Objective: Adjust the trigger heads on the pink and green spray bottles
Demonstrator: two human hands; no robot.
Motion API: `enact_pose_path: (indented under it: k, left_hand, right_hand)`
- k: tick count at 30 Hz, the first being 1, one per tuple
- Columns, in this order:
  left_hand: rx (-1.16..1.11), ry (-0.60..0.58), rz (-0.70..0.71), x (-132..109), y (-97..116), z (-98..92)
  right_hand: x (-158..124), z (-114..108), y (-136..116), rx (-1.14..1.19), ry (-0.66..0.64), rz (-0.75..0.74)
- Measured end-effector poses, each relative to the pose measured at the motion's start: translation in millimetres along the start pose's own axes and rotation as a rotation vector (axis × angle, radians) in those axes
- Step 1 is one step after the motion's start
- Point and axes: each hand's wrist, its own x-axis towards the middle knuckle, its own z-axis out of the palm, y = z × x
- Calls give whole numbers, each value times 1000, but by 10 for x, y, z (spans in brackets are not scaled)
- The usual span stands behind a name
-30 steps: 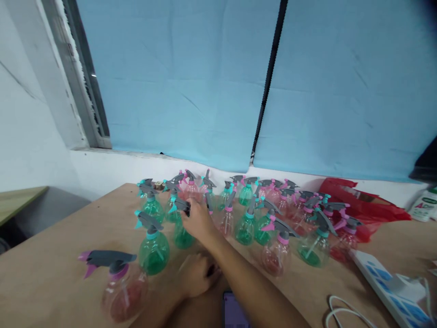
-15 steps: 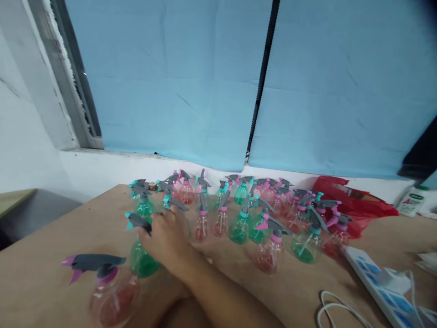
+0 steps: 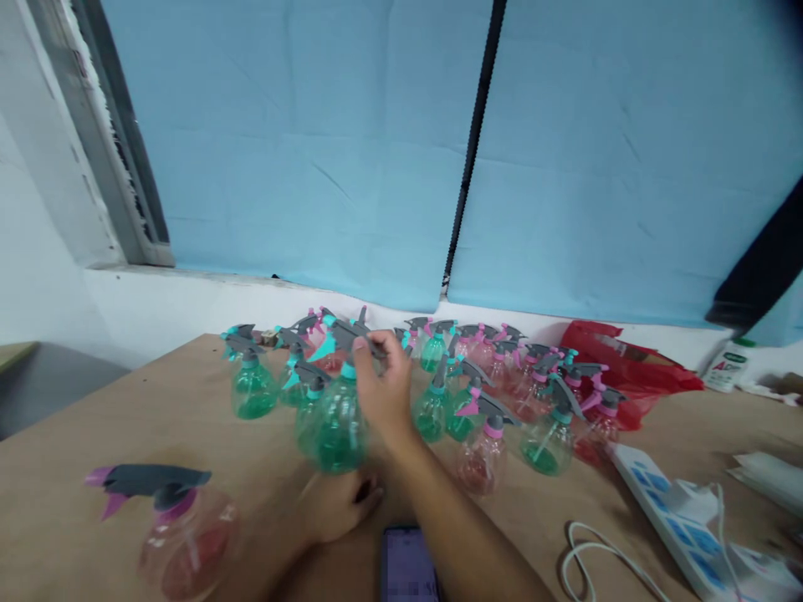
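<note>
Clamping a green spray bottle (image 3: 339, 428), the right hand (image 3: 384, 383) is well apart from a white bottle (image 3: 728, 368) showing "A".

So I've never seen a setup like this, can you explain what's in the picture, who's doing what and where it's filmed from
There's no machine here: a person works with two bare hands, filmed by a camera worn on the head, looking forward and down. The right hand has its fingers on the grey top of a green spray bottle. The left hand is curled low beside a phone; whether it holds anything is hard to tell. Across the brown table stand more green and pink bottles, with a red plastic bag, a power strip and a green-capped white bottle on the right.
</note>
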Motion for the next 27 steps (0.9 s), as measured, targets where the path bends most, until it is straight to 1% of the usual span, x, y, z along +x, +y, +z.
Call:
enact_pose_path:
  k: [2, 4, 5, 7, 10, 14, 18, 20, 24, 27]
  left_hand:
    - [86, -6, -17, 0, 31, -20]
    - [120, -26, 0, 2, 79, -70]
    - [131, -49, -4, 3, 104, -99]
    - [120, -54, -15, 6, 147, -150]
    - [96, -48, -15, 10, 168, -177]
    - [83, -32, -10, 14, 116, -124]
    - [78, -30, -6, 18, 55, -66]
    - [70, -42, -2, 18, 44, -61]
    - [67, -46, 6, 15, 67, -89]
    - [75, -39, 4, 9, 104, -124]
  right_hand:
    - [33, -155, 115, 38, -28, 63]
    - [0, -297, 268, 28, -99, 75]
    - [-39, -362, 351, 6, -134, 61]
    - [-149, -475, 515, -57, -183, 19]
    - [-340, -589, 730, -123, -182, -12]
    - [-521, -626, 921, -134, -123, -8]
    - [-571, -610, 1015, -97, -122, 44]
    - [-558, -623, 1047, -48, -185, 82]
    - [-501, -693, 1095, 100, -396, 201]
    - [-466, -723, 1090, 135, -435, 238]
